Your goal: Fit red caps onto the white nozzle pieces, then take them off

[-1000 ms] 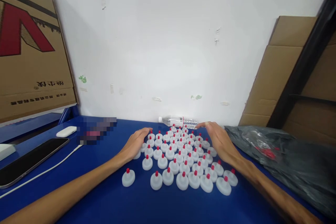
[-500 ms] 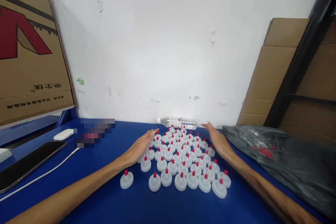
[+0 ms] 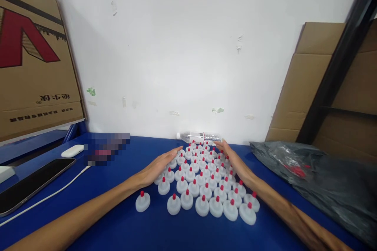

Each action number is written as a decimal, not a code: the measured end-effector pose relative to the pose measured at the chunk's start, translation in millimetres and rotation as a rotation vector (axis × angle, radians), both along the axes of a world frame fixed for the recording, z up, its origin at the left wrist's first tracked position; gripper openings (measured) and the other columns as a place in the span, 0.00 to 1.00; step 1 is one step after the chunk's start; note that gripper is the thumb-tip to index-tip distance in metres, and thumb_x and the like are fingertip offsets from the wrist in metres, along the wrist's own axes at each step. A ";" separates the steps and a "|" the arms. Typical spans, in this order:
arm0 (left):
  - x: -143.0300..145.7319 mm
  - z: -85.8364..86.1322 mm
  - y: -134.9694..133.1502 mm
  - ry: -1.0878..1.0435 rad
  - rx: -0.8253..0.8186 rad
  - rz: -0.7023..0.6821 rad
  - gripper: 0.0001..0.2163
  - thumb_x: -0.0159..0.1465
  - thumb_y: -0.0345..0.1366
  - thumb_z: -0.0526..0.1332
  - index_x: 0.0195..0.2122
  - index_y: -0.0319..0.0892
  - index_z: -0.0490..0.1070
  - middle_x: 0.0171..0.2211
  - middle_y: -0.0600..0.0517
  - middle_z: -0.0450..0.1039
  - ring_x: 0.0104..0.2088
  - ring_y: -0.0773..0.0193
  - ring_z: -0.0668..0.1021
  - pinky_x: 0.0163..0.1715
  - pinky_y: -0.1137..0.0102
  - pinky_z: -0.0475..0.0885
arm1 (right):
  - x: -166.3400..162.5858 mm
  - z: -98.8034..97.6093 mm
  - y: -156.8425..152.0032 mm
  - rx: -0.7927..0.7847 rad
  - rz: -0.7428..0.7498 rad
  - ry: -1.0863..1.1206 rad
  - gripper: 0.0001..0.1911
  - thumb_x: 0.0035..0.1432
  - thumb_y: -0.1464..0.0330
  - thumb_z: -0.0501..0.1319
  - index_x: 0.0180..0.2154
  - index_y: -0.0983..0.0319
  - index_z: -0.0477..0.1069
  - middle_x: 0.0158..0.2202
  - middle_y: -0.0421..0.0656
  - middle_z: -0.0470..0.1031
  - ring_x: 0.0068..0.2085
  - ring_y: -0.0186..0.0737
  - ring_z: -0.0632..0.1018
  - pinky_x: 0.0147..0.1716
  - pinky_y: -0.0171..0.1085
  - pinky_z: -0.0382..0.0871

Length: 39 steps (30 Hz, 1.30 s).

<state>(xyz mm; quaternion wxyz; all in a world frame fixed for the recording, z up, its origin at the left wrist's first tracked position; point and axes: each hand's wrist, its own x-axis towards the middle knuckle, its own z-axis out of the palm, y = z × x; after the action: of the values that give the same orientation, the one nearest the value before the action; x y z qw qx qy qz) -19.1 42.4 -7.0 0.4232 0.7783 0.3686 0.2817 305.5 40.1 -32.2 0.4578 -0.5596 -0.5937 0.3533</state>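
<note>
Several white caps with red tips (image 3: 203, 178) stand packed together on the blue table (image 3: 123, 219). My left hand (image 3: 157, 164) lies flat and open against the left side of the cluster, fingers stretched forward. On the cluster's right side my right hand (image 3: 235, 162) is also flat and open, its edge pressed to the caps. One cap (image 3: 143, 200) stands apart at the front left. Neither hand holds anything.
A clear plastic bottle (image 3: 198, 137) lies by the white wall behind the caps. A dark plastic bag (image 3: 318, 178) covers the right of the table. At the left are a phone (image 3: 29, 184), a white cable (image 3: 50, 192), a white case (image 3: 72, 150) and a cardboard box (image 3: 32, 59).
Both hands have moved inward, the right one most, and the caps now sit in a narrower, tighter cluster. The hands went from slightly curled to flat.
</note>
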 end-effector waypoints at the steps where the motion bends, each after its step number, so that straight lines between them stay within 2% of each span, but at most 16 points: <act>1: -0.2 -0.3 0.1 -0.002 -0.001 -0.009 0.30 0.73 0.59 0.45 0.72 0.54 0.57 0.73 0.58 0.52 0.74 0.52 0.54 0.73 0.53 0.45 | -0.1 -0.1 0.0 -0.001 0.005 0.010 0.45 0.62 0.32 0.42 0.65 0.52 0.67 0.69 0.45 0.65 0.71 0.53 0.60 0.69 0.54 0.49; 5: -0.4 -0.5 0.2 -0.018 0.017 -0.017 0.29 0.74 0.58 0.44 0.71 0.54 0.58 0.73 0.58 0.52 0.74 0.52 0.54 0.74 0.54 0.45 | -0.9 0.8 -1.6 -0.003 0.027 0.036 0.43 0.62 0.33 0.43 0.64 0.50 0.68 0.68 0.43 0.67 0.71 0.53 0.61 0.70 0.55 0.48; 10: -0.5 4.7 -3.6 -0.014 0.040 -0.015 0.30 0.74 0.59 0.44 0.71 0.53 0.59 0.73 0.57 0.53 0.73 0.49 0.55 0.73 0.53 0.47 | -2.6 5.0 -7.0 0.004 0.060 0.044 0.44 0.64 0.34 0.42 0.66 0.53 0.65 0.70 0.45 0.63 0.72 0.51 0.58 0.71 0.54 0.46; 15: -1.6 8.9 -6.9 -0.013 0.036 -0.022 0.29 0.74 0.58 0.42 0.71 0.53 0.59 0.73 0.57 0.54 0.73 0.50 0.58 0.73 0.53 0.51 | -3.4 7.6 -10.9 0.006 0.157 0.014 0.40 0.67 0.36 0.42 0.66 0.52 0.66 0.71 0.42 0.62 0.72 0.47 0.60 0.72 0.51 0.46; 19: -6.8 6.7 -0.9 0.057 0.126 0.113 0.30 0.75 0.57 0.35 0.71 0.55 0.60 0.71 0.57 0.58 0.70 0.51 0.64 0.70 0.52 0.58 | 5.4 3.9 -7.2 0.034 0.125 -0.043 0.43 0.67 0.36 0.38 0.68 0.53 0.63 0.71 0.44 0.61 0.71 0.48 0.61 0.71 0.53 0.48; 23: -13.9 1.9 9.9 0.155 0.229 0.258 0.33 0.74 0.58 0.38 0.69 0.46 0.63 0.69 0.51 0.63 0.71 0.49 0.62 0.72 0.52 0.51 | 15.8 2.3 -5.4 0.073 0.033 -0.160 0.44 0.66 0.35 0.39 0.65 0.55 0.66 0.70 0.45 0.63 0.72 0.50 0.59 0.72 0.55 0.41; 25: -16.0 -0.4 13.5 0.190 0.257 0.304 0.35 0.73 0.58 0.38 0.68 0.42 0.65 0.68 0.47 0.65 0.70 0.48 0.63 0.72 0.53 0.50 | 16.2 4.4 -8.0 0.098 0.015 -0.225 0.42 0.65 0.35 0.41 0.63 0.54 0.70 0.68 0.43 0.66 0.72 0.51 0.59 0.73 0.54 0.38; 32: -15.8 -5.7 14.3 0.262 0.319 0.294 0.32 0.73 0.55 0.38 0.62 0.43 0.71 0.63 0.47 0.72 0.66 0.52 0.70 0.69 0.58 0.60 | 3.6 5.8 -15.1 0.109 0.062 -0.351 0.40 0.67 0.37 0.40 0.60 0.54 0.74 0.64 0.42 0.72 0.68 0.54 0.66 0.71 0.55 0.47; 39: -17.0 0.9 15.3 0.279 0.338 0.308 0.32 0.74 0.55 0.36 0.62 0.43 0.71 0.63 0.46 0.73 0.65 0.52 0.71 0.68 0.57 0.60 | 5.4 1.6 -10.7 0.109 0.068 -0.378 0.40 0.68 0.39 0.39 0.62 0.55 0.72 0.64 0.42 0.71 0.69 0.52 0.66 0.71 0.55 0.48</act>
<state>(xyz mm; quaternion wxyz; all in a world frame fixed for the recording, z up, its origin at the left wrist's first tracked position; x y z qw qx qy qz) -36.0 57.7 -6.1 0.1845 0.8038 0.4852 0.2905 310.9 29.5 -30.6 0.3554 -0.5701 -0.7059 0.2245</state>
